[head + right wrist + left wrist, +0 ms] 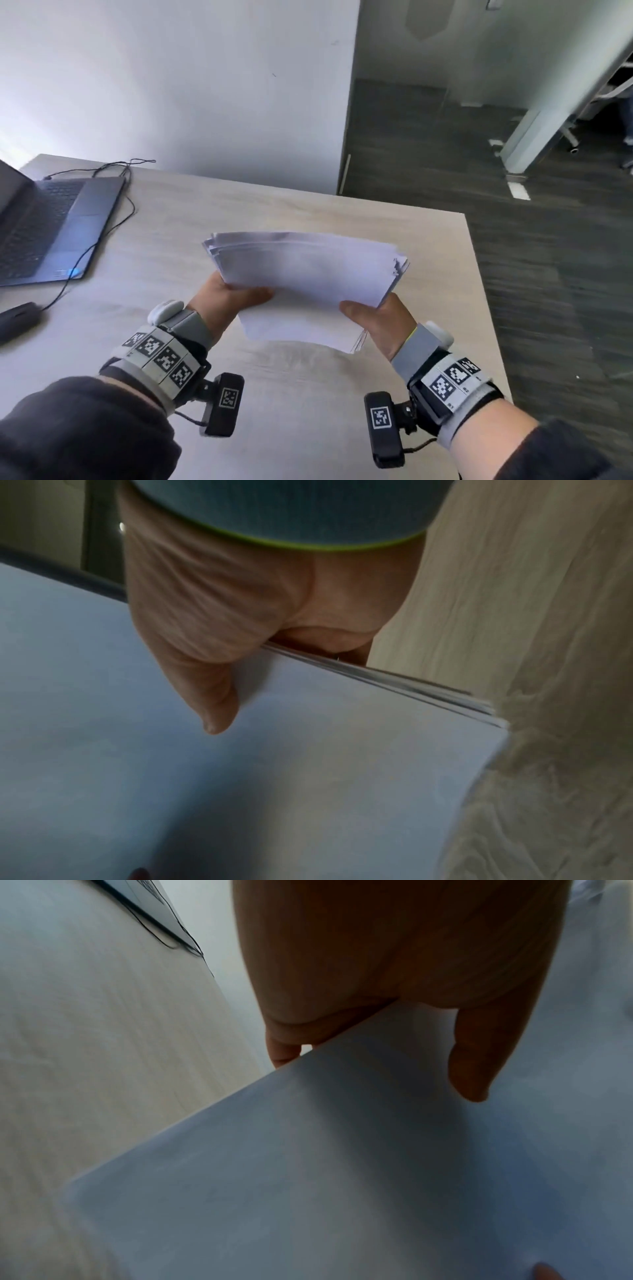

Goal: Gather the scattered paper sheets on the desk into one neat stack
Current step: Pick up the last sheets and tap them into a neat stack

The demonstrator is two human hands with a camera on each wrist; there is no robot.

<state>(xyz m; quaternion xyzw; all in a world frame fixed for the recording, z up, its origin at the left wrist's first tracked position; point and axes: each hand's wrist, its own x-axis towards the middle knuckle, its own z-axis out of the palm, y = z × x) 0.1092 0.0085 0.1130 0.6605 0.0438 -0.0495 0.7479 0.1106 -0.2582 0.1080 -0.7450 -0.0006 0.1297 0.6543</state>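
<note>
A bundle of white paper sheets is held in the air above the light wood desk, its far edges fanned and uneven. My left hand grips the bundle's left side, thumb on top and fingers underneath. My right hand grips the right side the same way. In the left wrist view the thumb lies on the top sheet of paper. The right wrist view shows my thumb pressing the sheets, whose layered edges show beside it.
An open laptop sits at the desk's left, with a black cable running to a dark mouse. The desk's right edge drops to dark carpet. A white wall stands behind the desk.
</note>
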